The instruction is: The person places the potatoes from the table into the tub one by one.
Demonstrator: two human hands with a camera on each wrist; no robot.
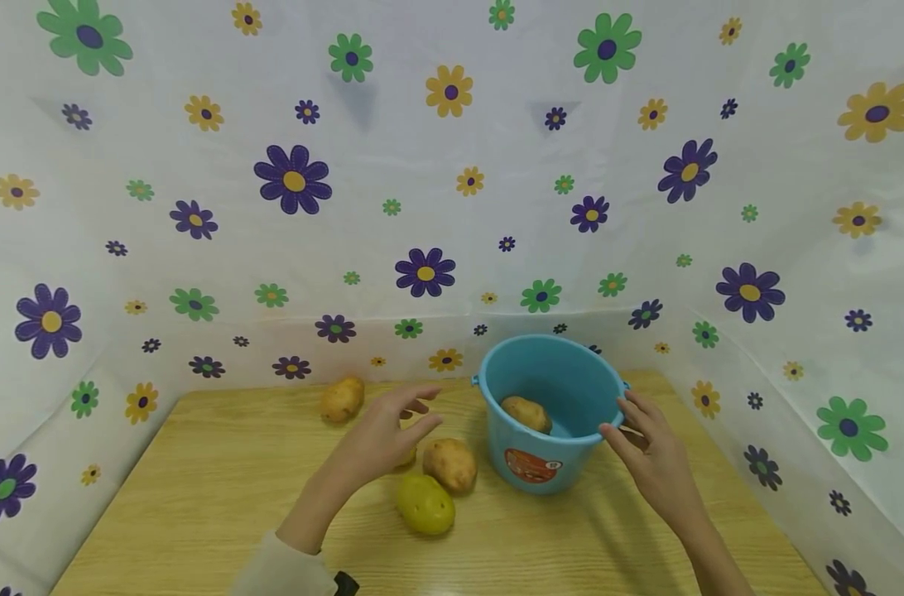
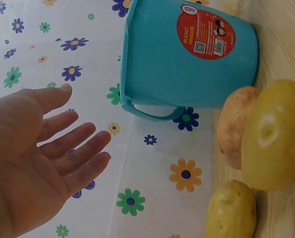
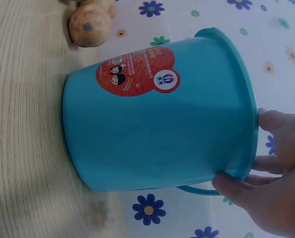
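A light blue bucket (image 1: 541,463) with a red label stands upright on the wooden table. One potato (image 1: 526,413) lies inside it. My right hand (image 1: 656,459) holds the bucket's rim at the right side, thumb toward the front. My left hand (image 1: 385,434) hovers left of the bucket, palm turned toward it, fingers relaxed and holding nothing. Below that hand sit a brown potato (image 1: 450,465) and a yellow-green potato (image 1: 425,503), close together. Another potato (image 2: 231,210) is mostly hidden by the left hand in the head view. A further potato (image 1: 343,400) lies at the back left.
A white sheet (image 1: 392,331) with printed flowers rises behind the table and along both sides. The wooden tabletop (image 1: 199,497) extends to the left and front. The bucket's handle (image 2: 154,116) hangs down along its back side.
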